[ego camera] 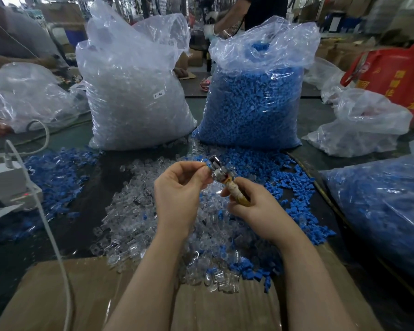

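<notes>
My right hand (251, 209) grips the tape-wrapped yellowish handle of a small tool (234, 189) whose metal head (216, 167) points up and away. My left hand (179, 187) is raised beside it, fingers curled, its fingertips pinching at the metal head where a small clear part seems to sit; the part itself is hard to make out. Below both hands lies a heap of clear plastic pieces (139, 220) mixed with blue plastic caps (280, 177) on a dark table.
Two tall plastic bags stand behind the heap: one of clear pieces (134, 91), one of blue caps (253, 96). Another blue-filled bag (382, 206) lies at right. A white device with a cable (7, 185) sits left. Cardboard (81, 295) lies near me. Other people work beyond.
</notes>
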Demonstrator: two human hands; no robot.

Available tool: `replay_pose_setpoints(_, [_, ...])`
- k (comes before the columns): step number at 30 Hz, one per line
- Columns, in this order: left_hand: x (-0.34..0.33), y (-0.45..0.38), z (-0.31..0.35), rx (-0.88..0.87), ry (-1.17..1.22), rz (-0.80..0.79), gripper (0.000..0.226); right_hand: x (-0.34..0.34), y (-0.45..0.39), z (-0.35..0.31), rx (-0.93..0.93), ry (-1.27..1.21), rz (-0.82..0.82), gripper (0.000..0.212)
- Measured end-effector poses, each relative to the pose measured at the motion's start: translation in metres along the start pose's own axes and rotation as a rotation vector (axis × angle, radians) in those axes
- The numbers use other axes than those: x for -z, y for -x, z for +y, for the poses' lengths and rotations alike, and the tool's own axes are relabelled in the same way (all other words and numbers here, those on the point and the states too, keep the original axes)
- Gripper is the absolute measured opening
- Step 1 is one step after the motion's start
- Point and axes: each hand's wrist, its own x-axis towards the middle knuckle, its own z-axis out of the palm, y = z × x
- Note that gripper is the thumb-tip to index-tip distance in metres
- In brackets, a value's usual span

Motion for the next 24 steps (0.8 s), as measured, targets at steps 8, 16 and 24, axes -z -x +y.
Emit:
replay_pose_setpoints(8, [0.000, 0.000, -0.001, -0.010, -0.025, -0.010, 0.008, -0.002, 0.001, 0.001, 0.016, 0.080, 0.040, 0.028])
replay_pose_setpoints(16, [0.002, -0.003, -0.002, 0.036, -0.015, -0.013, 0.007, -0.006, -0.001, 0.003, 0.012, 0.111, 0.049, 0.026])
replay_pose_setpoints(24, [0.063, -0.033, -0.005, 0.199, 0.142, 0.310, 0.008, -0.003, -0.001, 0.009, -0.033, 0.097, 0.261, 0.004])
